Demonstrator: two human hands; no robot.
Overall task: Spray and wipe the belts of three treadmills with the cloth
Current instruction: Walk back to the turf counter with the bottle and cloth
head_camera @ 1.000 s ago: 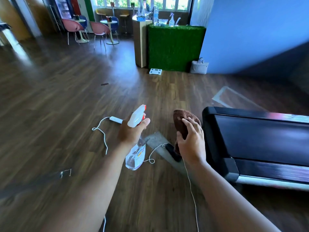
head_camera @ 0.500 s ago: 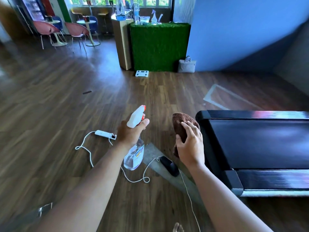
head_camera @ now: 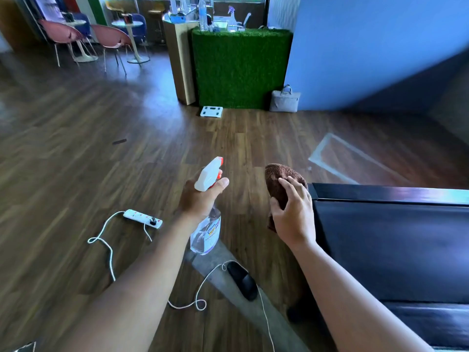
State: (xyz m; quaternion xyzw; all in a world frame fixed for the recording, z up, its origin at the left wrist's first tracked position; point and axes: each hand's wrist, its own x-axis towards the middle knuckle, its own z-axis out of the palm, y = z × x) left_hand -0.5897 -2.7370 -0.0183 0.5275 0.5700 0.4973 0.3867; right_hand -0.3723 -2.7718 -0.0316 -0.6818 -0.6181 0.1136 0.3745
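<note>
Left hand gripping bottle, fingers curled at trigger, nozzle pointing past belt. Right hand fingers closed round cloth, just beside belt's end edge. Risk of wetting floor if sprayed now, of snagging loose cord underfoot

Readable text, one entry. The spray bottle has a clear body and a front label with a blue band. On the band a brand word in yellow letters slants upward. It reads roughly "Ganso", the last letters uncertain. Fine print lines below it on the same label are too small to read. The white floor scale shows dark marks on its face, not legible.
</note>
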